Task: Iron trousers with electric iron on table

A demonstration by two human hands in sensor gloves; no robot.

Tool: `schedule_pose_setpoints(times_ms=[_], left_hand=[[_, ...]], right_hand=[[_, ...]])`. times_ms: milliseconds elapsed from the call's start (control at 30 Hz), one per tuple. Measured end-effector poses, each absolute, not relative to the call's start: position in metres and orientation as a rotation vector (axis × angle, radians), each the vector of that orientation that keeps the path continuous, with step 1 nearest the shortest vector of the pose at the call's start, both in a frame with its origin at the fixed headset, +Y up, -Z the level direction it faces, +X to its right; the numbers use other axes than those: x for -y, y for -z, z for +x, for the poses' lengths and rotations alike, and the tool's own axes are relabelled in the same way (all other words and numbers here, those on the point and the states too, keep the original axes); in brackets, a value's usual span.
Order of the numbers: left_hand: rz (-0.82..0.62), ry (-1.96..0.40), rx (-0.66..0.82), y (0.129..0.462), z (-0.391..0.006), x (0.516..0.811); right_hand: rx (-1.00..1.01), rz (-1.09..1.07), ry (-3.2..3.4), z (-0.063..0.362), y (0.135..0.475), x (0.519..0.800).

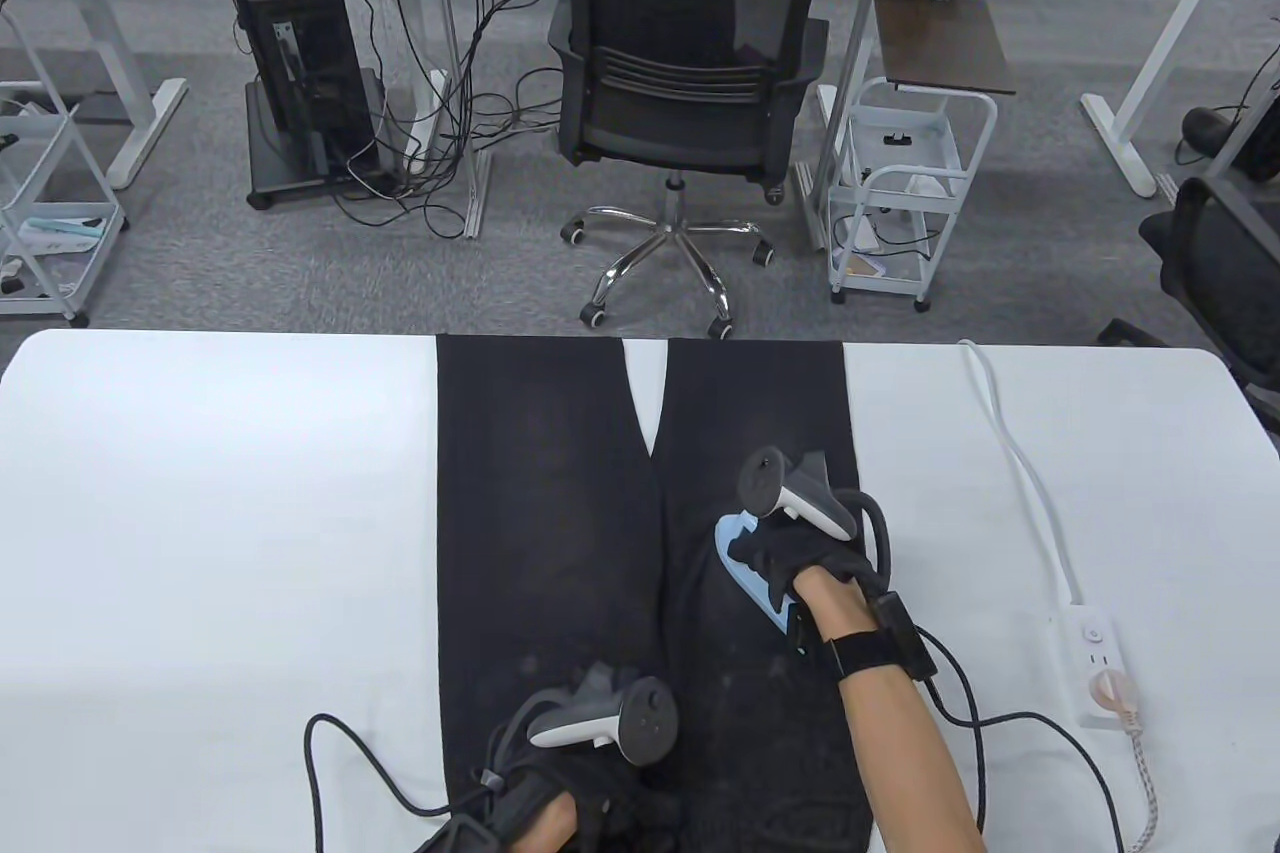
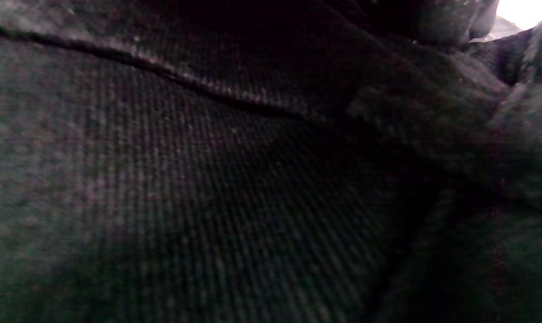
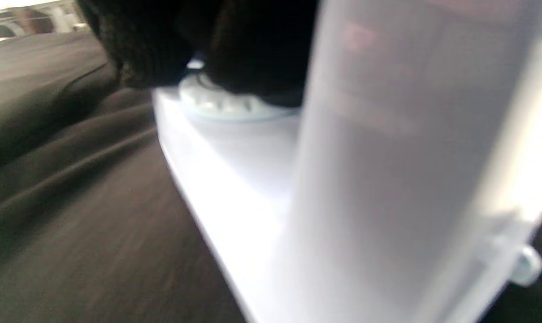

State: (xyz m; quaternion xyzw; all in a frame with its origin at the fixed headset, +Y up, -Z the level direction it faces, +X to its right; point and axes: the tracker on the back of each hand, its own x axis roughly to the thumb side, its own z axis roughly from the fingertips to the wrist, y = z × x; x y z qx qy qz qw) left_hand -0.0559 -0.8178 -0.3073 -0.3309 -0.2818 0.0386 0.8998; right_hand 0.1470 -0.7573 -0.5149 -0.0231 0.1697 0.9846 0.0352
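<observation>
One iron [image 1: 748, 565], nose up-left, on one pair of trousers [image 1: 560, 533] lengthwise on the desk [image 1: 200, 513]. Right hand [image 1: 800, 563] grips its handle; left hand [image 1: 590, 783] presses trousers, grip unclear.

One pair black trousers [image 1: 560, 533], two legs, spread under both hands; one light-blue iron [image 1: 745, 568] under right hand [image 1: 800, 565]; two gloved hands, left hand [image 1: 580, 783] near waistband; one white power strip [image 1: 1095, 658] right of right hand; two office chairs beyond hands, one central [image 1: 685, 83], one at right edge [image 1: 1215, 263]
</observation>
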Motion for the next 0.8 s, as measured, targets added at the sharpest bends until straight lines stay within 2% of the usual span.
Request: schedule_pose_setpoints(times_ms=[100, 300, 600, 800], left_hand=[[-0.686, -0.079, 0.582, 0.307, -0.056, 0.818], [-0.69, -0.08, 0.583, 0.308, -0.056, 0.818], [-0.692, -0.085, 0.577, 0.309, -0.056, 0.817], [-0.69, -0.085, 0.573, 0.309, -0.057, 0.817]], right_hand=[[-0.505, -0.272, -2.995, 0.159, 0.531, 0.757], [-0.551, -0.334, -2.936, 0.16, 0.527, 0.759], [-0.72, -0.095, -2.94, 0.144, 0.465, 0.758], [-0.8, 0.111, -2.936, 0.134, 0.4, 0.757]])
